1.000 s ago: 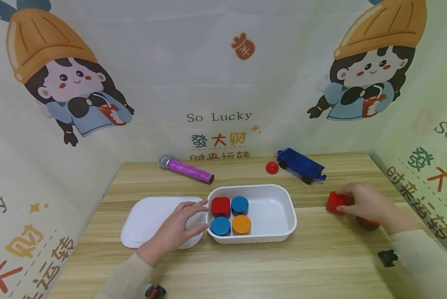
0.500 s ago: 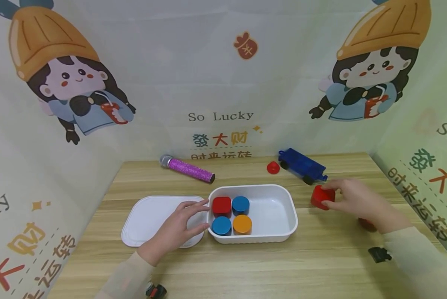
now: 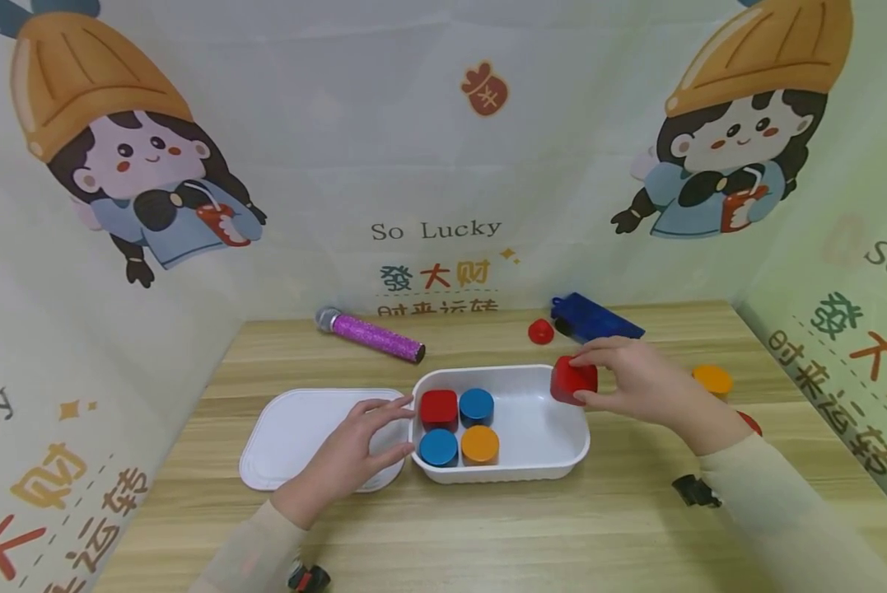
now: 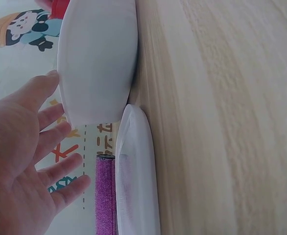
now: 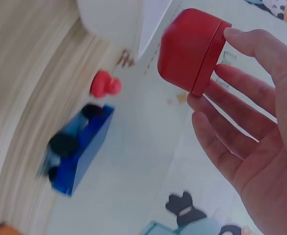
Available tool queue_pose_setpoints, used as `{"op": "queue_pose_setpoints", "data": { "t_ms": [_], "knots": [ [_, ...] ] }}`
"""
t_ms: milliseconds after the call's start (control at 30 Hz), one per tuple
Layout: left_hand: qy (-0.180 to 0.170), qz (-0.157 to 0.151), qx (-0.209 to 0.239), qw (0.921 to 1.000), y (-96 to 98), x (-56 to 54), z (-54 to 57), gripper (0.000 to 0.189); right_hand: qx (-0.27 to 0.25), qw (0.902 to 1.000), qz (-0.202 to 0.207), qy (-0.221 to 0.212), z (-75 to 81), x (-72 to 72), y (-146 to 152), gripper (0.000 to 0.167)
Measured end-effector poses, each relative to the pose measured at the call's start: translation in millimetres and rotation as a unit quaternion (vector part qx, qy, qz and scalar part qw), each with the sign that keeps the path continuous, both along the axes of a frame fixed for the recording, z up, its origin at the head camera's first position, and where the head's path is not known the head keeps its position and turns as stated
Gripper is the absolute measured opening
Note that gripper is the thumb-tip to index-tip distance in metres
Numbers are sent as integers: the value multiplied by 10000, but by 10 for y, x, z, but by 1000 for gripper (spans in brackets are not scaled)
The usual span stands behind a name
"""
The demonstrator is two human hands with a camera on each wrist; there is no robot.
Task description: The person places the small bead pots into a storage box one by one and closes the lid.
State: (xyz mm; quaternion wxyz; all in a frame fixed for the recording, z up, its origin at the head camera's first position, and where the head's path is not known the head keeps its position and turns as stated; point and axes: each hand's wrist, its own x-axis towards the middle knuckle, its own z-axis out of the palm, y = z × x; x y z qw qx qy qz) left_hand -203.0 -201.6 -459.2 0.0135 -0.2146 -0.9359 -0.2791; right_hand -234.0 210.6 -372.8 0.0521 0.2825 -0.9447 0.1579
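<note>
My right hand (image 3: 646, 385) pinches a small red container (image 3: 574, 382) between thumb and fingertips, above the right end of an open white box (image 3: 535, 424). In the right wrist view the held container (image 5: 188, 51) has rounded corners and a lid-like seam. Inside the box, at its left side, stand a red container (image 3: 439, 408), two blue ones (image 3: 477, 405) and an orange one (image 3: 480, 445). My left hand (image 3: 350, 451) has its fingers extended at the box's left end. In the left wrist view its thumb touches the box wall (image 4: 97, 63).
A white lid (image 3: 302, 432) lies left of the box, partly under my left forearm. Behind are a purple microphone (image 3: 372, 336), a small red knob-shaped piece (image 3: 540, 332) and a blue toy wagon (image 3: 591, 317). An orange container (image 3: 712, 380) and a partly hidden red one (image 3: 749, 422) stand at right.
My right hand has carried the red container leftward from the table's right side to above the box. The orange container at right has come into view. My left hand has stayed in place.
</note>
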Motion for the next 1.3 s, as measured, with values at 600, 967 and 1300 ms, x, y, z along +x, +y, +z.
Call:
{"op": "queue_pose_setpoints", "data": {
  "t_ms": [600,967,1300],
  "knots": [
    [14,0,35,10000,-14,14,14,46,323,9946,861,-472,-408,-314,-625,32],
    [-61,30,59,10000,-8,9,12,47,300,9927,745,-905,-521,-356,-724,32],
    [-63,-15,108,9999,-6,13,9,46,174,9934,703,-893,-561,-354,-703,30]
  ]
}}
